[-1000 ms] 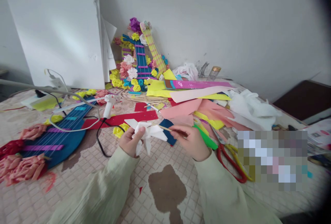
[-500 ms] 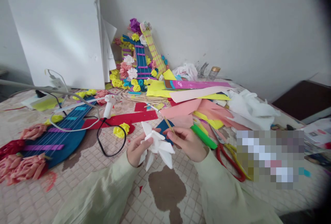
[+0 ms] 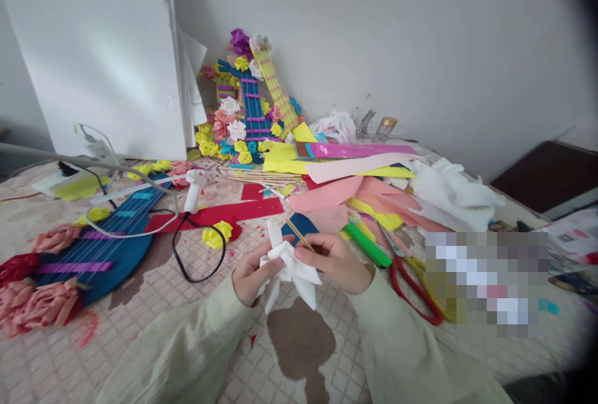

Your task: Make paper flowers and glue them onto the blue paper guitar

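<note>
A white paper flower [image 3: 299, 272] with pointed petals hangs over the table, pinched by my left hand [image 3: 256, 272] at its left side. My right hand [image 3: 340, 261] is closed on a thin wooden stick [image 3: 298, 231], which slants up and left from the fingers. The right fingertips touch the flower's right petals. Just behind the hands lies a dark blue piece of paper [image 3: 306, 225]. The flower's underside and part of the left fingers are hidden.
A blue paper guitar [image 3: 126, 254] with pink roses lies left, beside a white glue gun [image 3: 194, 191] and its looped black cord. Red-handled scissors [image 3: 411, 292] and a green roll [image 3: 369, 245] lie right. Coloured paper [image 3: 327, 195] and decorated guitars [image 3: 255, 105] are behind.
The flower has turned and shifted slightly right. My right hand has come in against its petals, with the stick tilted further left.
</note>
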The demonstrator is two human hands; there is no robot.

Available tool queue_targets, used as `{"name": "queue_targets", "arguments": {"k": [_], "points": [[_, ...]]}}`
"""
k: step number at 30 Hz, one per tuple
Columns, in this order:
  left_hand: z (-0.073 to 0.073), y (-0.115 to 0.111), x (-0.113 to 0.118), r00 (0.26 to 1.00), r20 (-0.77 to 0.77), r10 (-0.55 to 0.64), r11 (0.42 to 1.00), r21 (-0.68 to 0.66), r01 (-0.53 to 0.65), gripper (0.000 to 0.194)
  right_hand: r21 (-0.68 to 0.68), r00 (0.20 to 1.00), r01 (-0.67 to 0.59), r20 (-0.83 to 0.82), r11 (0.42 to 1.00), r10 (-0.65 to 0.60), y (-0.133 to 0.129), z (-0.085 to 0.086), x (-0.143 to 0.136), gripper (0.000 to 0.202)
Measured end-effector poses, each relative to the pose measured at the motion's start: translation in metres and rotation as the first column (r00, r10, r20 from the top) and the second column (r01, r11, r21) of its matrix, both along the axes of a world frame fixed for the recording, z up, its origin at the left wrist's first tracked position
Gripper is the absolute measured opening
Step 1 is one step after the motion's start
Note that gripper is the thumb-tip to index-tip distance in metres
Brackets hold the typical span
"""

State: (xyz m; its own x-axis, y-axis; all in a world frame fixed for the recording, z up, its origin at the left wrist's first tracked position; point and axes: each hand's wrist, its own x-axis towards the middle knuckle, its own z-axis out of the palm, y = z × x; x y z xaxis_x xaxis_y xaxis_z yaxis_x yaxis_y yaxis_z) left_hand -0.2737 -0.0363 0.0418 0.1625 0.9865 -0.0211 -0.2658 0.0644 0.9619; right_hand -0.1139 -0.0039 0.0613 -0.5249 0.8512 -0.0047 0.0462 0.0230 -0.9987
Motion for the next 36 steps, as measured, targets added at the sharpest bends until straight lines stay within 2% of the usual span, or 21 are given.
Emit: {"name": "queue_targets", "arguments": {"k": [5, 9, 13, 19, 22, 25, 28, 31, 34, 36], "points": [[-0.001, -0.001, 0.003, 0.999, 0.016, 0.031, 0.999, 0.004, -0.031, 0.040, -0.008, 1.000, 0.029, -0.011, 1.000, -0.029, 0.000, 0.002, 0.000, 0.023], [-0.007, 0.006, 0.001, 0.992, 0.024, 0.123, 0.992, 0.033, -0.124, 0.037, 0.031, 0.997, 0.070, 0.020, 0.997, -0.071, 0.002, 0.002, 0.003, 0.028], [-0.009, 0.015, -0.004, 0.988, -0.004, 0.155, 0.987, 0.046, -0.155, 0.035, -0.001, 0.998, 0.053, 0.030, 0.999, -0.053, 0.005, 0.000, 0.005, 0.030], [-0.007, 0.018, -0.003, 0.971, 0.085, 0.222, 0.975, 0.012, -0.224, 0.034, 0.072, 0.978, 0.173, 0.105, 0.982, -0.180, 0.011, -0.005, 0.006, 0.023], [-0.008, 0.016, 0.002, 0.972, 0.056, 0.226, 0.973, 0.040, -0.228, 0.035, 0.101, 0.973, 0.165, 0.144, 0.981, -0.179, 0.012, -0.008, 0.005, 0.027], [-0.007, 0.014, 0.005, 0.975, 0.039, 0.218, 0.970, 0.106, -0.221, 0.037, 0.084, 0.981, 0.106, 0.155, 0.991, -0.118, 0.011, -0.010, 0.002, 0.032], [-0.003, 0.015, 0.001, 0.980, -0.019, 0.198, 0.972, 0.130, -0.194, 0.035, 0.063, 0.981, 0.074, 0.177, 0.995, -0.084, 0.011, -0.014, 0.000, 0.034], [0.004, 0.014, -0.010, 0.972, -0.058, 0.229, 0.965, 0.142, -0.219, 0.024, 0.056, 0.969, 0.136, 0.202, 0.989, -0.145, 0.015, -0.020, 0.000, 0.035], [0.017, 0.008, -0.022, 0.942, -0.080, 0.325, 0.933, 0.186, -0.307, 0.020, 0.095, 0.952, 0.202, 0.214, 0.975, -0.218, 0.020, -0.025, 0.001, 0.035], [0.028, -0.001, -0.031, 0.900, -0.108, 0.422, 0.888, 0.248, -0.386, 0.018, 0.119, 0.945, 0.221, 0.220, 0.968, -0.243, 0.022, -0.027, 0.002, 0.034]]}}
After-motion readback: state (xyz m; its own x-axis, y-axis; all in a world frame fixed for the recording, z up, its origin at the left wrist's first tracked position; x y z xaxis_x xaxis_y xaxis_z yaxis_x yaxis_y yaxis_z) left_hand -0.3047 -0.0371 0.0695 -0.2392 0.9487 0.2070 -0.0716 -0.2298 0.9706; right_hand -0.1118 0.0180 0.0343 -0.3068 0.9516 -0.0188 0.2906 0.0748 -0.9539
